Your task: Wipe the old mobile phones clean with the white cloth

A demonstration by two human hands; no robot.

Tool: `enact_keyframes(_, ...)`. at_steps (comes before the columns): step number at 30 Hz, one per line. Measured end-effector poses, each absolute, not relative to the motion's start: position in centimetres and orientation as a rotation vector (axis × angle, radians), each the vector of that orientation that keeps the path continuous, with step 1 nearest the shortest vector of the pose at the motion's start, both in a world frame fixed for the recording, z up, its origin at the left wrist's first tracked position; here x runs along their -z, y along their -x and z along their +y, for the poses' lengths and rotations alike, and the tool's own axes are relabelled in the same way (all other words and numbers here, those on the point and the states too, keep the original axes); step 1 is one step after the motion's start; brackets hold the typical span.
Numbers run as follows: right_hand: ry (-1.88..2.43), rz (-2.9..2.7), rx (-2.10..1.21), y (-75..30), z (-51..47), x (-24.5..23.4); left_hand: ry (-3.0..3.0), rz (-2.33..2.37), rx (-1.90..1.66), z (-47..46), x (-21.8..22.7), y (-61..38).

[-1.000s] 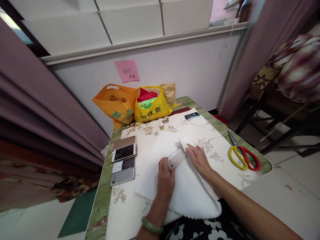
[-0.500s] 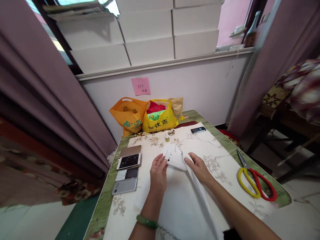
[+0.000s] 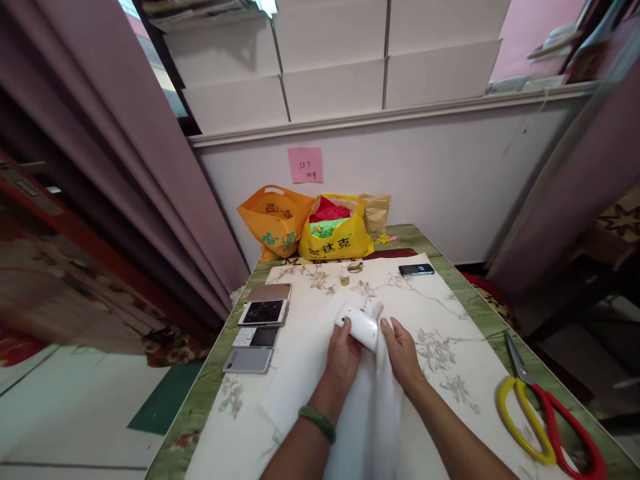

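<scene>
My left hand [image 3: 344, 358] grips a white smartphone [image 3: 361, 326] at its left end, thumb on top, with the glossy back facing up. My right hand [image 3: 404, 353] is closed on a thin white cloth [image 3: 386, 393] beside the phone's right end. The cloth hangs toward me and spreads under my left forearm. Lined up at the table's left are a gold device [image 3: 270, 292], a white phone with a dark screen [image 3: 264, 312], a white keypad phone [image 3: 255, 337] and a silver phone [image 3: 248, 361].
Scissors [image 3: 521, 368] with yellow and red handles lie at the right edge. A black phone [image 3: 417, 270] rests at the back right, a small bottle [image 3: 345, 276] at centre back. An orange bag [image 3: 275, 223] and a yellow bag [image 3: 336, 240] stand against the wall.
My left hand has shifted right and now holds the phone with its thumb on top. More of the phone's back shows beside the cloth. The camera view has turned left.
</scene>
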State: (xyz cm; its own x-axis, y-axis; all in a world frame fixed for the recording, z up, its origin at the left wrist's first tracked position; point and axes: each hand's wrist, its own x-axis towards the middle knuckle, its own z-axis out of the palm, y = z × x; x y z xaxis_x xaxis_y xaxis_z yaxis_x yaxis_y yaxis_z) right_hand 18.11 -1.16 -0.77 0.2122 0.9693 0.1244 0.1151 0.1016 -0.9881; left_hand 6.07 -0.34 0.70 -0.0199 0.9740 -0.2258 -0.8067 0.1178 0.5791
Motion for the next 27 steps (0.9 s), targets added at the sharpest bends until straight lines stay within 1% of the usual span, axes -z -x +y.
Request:
enact_keyframes(3,1.292,-1.154,-0.959,-18.4,-1.1,0.8,-0.196,0.714,-1.529,0.5,-0.8,-5.7)
enact_keyframes(6,1.347,-1.010,-0.930,-18.9,-1.0,0.9,-0.127,0.685,-1.596,1.0,-0.8,-4.7)
enact_keyframes(9,1.396,-0.829,-0.842,-19.2,-0.8,1.0,-0.144,0.642,-1.546,1.0,-0.4,-3.6)
enact_keyframes(11,1.420,-0.808,-0.811,-19.0,-0.9,0.9,-0.161,0.614,-1.465,0.9,0.0,-3.2)
enact_keyframes(13,1.377,-0.960,-0.815,-18.6,-1.2,0.7,-0.180,0.604,-1.418,0.9,0.5,-3.1)
enact_keyframes(17,1.119,-1.514,-0.736,-17.7,-1.6,0.3,-0.253,0.653,-1.397,1.1,1.0,-3.5)
enact_keyframes(20,1.056,-1.663,-0.695,-17.2,-1.5,0.2,-0.243,0.712,-1.406,1.2,1.1,-3.9)
enact_keyframes(23,1.104,-1.526,-0.823,-17.0,-1.2,0.6,-0.245,0.690,-1.394,1.1,0.9,-4.1)
enact_keyframes(27,1.094,-1.160,-1.170,-16.9,-1.1,1.5,-0.244,0.613,-1.331,0.9,0.5,-4.1)
